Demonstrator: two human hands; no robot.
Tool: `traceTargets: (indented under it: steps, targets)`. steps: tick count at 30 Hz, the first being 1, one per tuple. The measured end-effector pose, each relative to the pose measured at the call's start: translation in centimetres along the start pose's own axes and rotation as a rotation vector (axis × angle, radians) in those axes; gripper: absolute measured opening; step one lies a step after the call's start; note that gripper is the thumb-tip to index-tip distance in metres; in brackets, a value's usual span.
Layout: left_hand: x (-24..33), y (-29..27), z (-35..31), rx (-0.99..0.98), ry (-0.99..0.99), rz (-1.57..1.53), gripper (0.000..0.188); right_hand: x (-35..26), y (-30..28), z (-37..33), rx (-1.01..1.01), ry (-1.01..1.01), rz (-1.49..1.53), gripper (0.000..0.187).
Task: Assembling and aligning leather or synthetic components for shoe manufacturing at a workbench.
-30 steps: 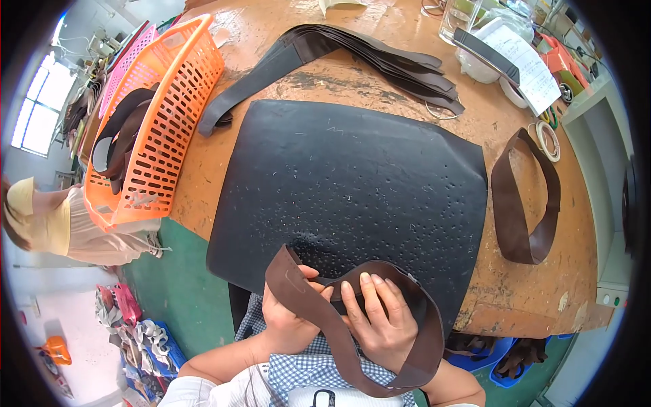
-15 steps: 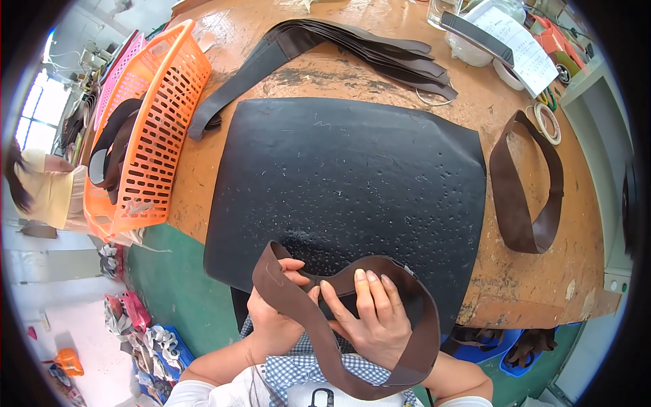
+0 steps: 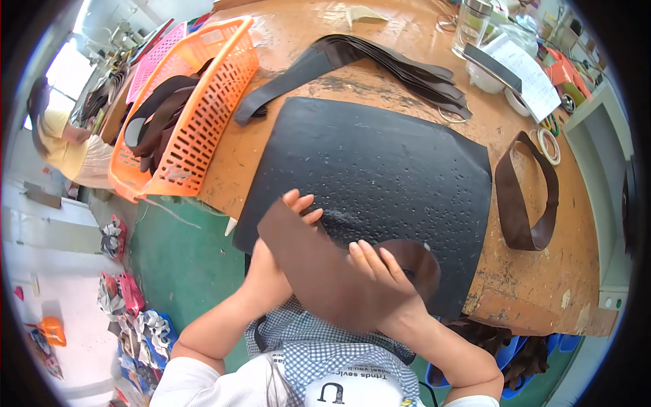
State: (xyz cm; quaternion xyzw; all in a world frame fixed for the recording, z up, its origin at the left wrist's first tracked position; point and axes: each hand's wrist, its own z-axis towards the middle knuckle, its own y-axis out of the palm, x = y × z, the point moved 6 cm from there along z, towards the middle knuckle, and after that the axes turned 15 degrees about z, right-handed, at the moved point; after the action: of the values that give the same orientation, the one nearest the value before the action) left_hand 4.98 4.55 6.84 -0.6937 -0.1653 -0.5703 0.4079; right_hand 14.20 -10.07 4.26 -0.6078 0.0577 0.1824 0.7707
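A wide brown fabric band [image 3: 319, 268], formed into a loop, is held in front of my chest at the near edge of the black mat [image 3: 380, 163]. My left hand [image 3: 271, 268] grips its left end, fingertips showing past the edge and thumb hidden. Inside the loop, my right hand [image 3: 390, 275] has its fingers against the far part of the band; the near part crosses over this hand, slightly blurred. Another closed brown band [image 3: 507, 203] lies on the table to the right.
An orange basket [image 3: 215, 112] holding dark bands stands left. A stack of dark strips [image 3: 380, 57] lies beyond the mat. Far right are a tape roll [image 3: 548, 147], a phone [image 3: 494, 68], paper [image 3: 522, 71] and a glass jar [image 3: 471, 27]. A person [image 3: 68, 146] is at far left.
The band has turned, its broad flat side now facing up, and its left end has risen. Both hands have shifted with it. The view has swung left, showing more of the basket.
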Motion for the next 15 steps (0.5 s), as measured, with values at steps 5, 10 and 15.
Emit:
traceTargets:
  steps: [5,10,15]
  targets:
    - [-1.1,-4.5,0.6,0.200,-0.024,0.024,0.039,0.5,-2.7,-0.5,-0.136,0.025,0.198,0.069]
    - [2.8,0.2,-1.1,-0.244,0.625,0.645,0.025,-0.1,-4.1,0.2,-0.115,-0.039,0.110,0.053]
    - [1.6,3.2,-1.9,-0.222,0.861,0.806,0.019,-0.1,-3.3,0.0,0.005,-0.086,0.104,0.038]
